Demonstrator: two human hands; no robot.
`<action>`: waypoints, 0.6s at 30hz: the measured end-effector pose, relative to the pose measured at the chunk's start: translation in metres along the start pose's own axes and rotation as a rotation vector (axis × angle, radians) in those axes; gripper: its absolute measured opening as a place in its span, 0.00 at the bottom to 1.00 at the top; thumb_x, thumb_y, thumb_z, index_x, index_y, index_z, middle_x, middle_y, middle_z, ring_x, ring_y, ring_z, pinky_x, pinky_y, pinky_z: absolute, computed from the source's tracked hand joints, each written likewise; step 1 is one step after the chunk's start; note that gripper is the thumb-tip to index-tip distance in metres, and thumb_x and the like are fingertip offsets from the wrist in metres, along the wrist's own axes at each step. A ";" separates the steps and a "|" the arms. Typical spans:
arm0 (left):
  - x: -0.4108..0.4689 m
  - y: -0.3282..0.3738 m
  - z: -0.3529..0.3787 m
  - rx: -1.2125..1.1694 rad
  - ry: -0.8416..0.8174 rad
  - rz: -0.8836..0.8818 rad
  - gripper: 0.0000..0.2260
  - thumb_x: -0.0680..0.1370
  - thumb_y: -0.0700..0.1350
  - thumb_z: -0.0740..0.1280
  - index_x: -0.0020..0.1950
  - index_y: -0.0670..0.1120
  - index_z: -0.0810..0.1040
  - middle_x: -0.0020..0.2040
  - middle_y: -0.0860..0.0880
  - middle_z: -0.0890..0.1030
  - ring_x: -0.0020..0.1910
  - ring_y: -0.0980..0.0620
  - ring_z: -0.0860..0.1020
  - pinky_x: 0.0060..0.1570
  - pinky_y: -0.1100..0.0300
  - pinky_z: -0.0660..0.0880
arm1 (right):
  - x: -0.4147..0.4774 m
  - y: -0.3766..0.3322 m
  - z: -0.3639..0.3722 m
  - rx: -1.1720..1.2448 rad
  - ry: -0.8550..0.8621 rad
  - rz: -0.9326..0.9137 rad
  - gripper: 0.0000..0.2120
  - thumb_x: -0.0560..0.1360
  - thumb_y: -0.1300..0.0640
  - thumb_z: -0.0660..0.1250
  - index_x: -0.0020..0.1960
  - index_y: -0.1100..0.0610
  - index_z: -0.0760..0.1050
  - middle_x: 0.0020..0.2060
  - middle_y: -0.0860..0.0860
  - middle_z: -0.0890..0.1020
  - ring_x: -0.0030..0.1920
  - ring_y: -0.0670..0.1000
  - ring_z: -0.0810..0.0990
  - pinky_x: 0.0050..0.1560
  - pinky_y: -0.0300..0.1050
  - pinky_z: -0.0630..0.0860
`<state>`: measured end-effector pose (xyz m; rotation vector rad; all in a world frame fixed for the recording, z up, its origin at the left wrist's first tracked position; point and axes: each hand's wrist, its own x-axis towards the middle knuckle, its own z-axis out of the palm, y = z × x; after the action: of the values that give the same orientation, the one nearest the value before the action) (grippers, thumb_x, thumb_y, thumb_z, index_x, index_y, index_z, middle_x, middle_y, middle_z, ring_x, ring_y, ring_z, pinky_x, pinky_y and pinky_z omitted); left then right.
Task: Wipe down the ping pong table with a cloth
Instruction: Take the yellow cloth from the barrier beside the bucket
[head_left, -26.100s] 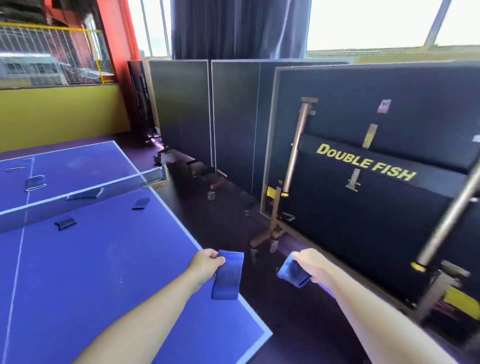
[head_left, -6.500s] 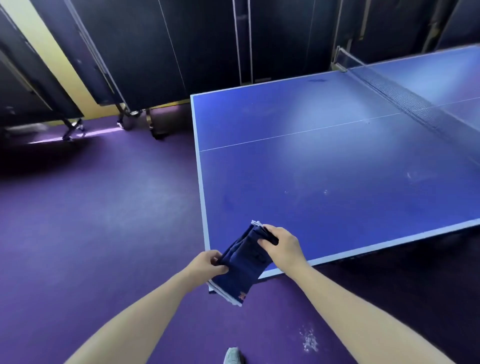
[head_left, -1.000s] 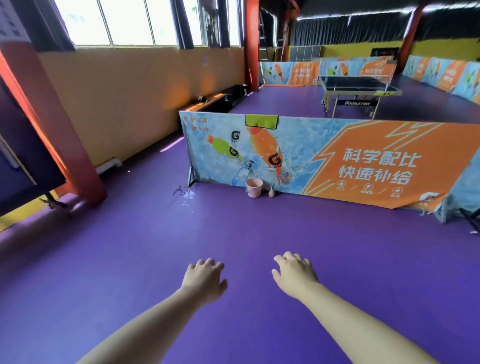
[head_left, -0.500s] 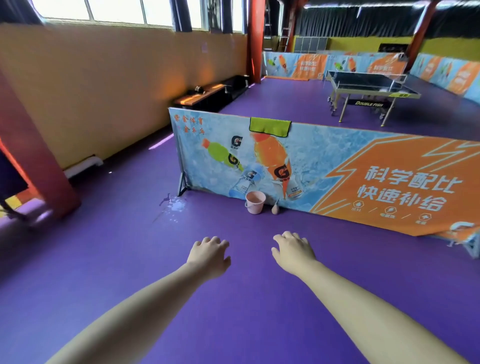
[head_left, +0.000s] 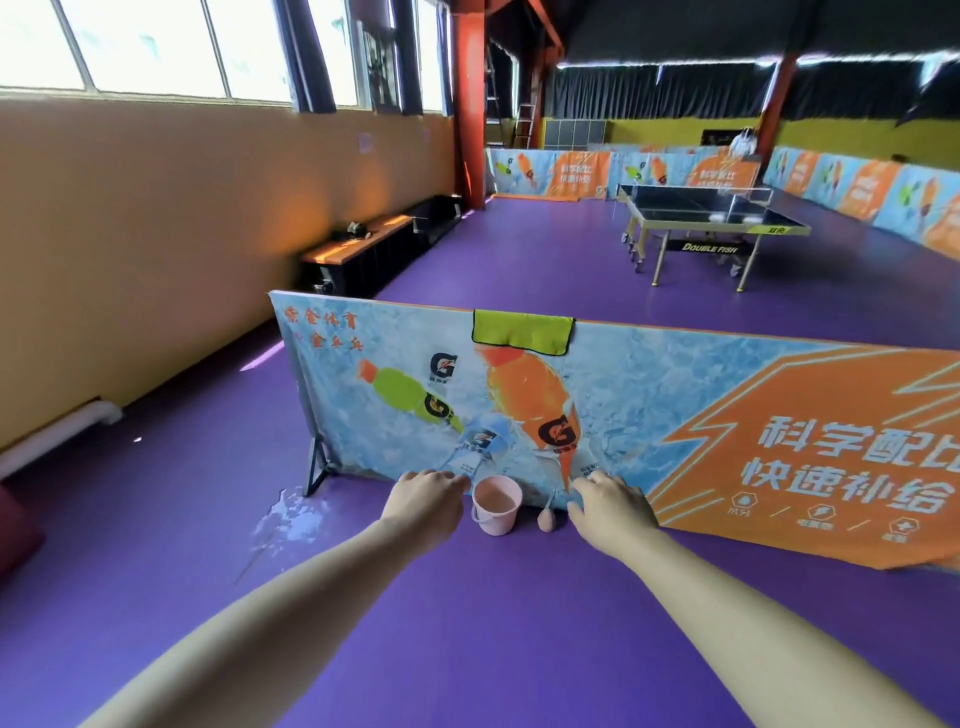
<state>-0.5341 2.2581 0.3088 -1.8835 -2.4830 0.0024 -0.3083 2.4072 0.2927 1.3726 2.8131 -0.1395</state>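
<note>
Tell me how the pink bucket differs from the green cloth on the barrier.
The pink bucket stands upright on the purple floor, while the green cloth hangs draped over the top edge of the barrier. The bucket is a rigid, round, open container; the cloth is flat, limp and roughly rectangular. The bucket sits between the two outstretched hands in the view; the cloth is well above them. Both are at the same barrier.

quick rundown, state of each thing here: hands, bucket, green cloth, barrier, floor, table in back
left hand: empty, fingers spread, reaching forward
right hand: empty, fingers spread, reaching forward
pink bucket: upright on the floor, holds murky liquid
green cloth: draped over the barrier's top edge
barrier: standing upright
floor: wet puddle by the barrier's foot
ping pong table: unfolded, net up
</note>
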 end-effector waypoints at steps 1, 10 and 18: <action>0.028 -0.011 0.001 0.004 -0.008 -0.016 0.11 0.81 0.45 0.58 0.60 0.52 0.76 0.55 0.50 0.82 0.54 0.45 0.80 0.51 0.54 0.72 | 0.033 0.004 -0.002 0.006 -0.010 -0.002 0.18 0.82 0.46 0.57 0.68 0.52 0.72 0.64 0.52 0.74 0.64 0.55 0.73 0.63 0.52 0.71; 0.259 -0.119 -0.020 0.123 -0.042 -0.095 0.10 0.80 0.38 0.59 0.55 0.50 0.74 0.48 0.46 0.84 0.47 0.42 0.81 0.42 0.57 0.63 | 0.311 0.018 -0.042 0.025 -0.010 -0.032 0.15 0.82 0.48 0.58 0.63 0.51 0.77 0.61 0.52 0.77 0.63 0.56 0.75 0.61 0.50 0.71; 0.477 -0.192 0.010 0.088 -0.014 -0.024 0.07 0.81 0.43 0.58 0.54 0.49 0.75 0.50 0.44 0.83 0.49 0.39 0.80 0.41 0.54 0.68 | 0.512 0.029 -0.028 0.025 -0.026 0.029 0.14 0.82 0.48 0.58 0.58 0.53 0.78 0.58 0.52 0.78 0.58 0.57 0.78 0.60 0.50 0.74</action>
<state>-0.8471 2.6656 0.3114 -1.8259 -2.4702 0.1231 -0.5996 2.8298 0.2942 1.4056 2.7778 -0.1919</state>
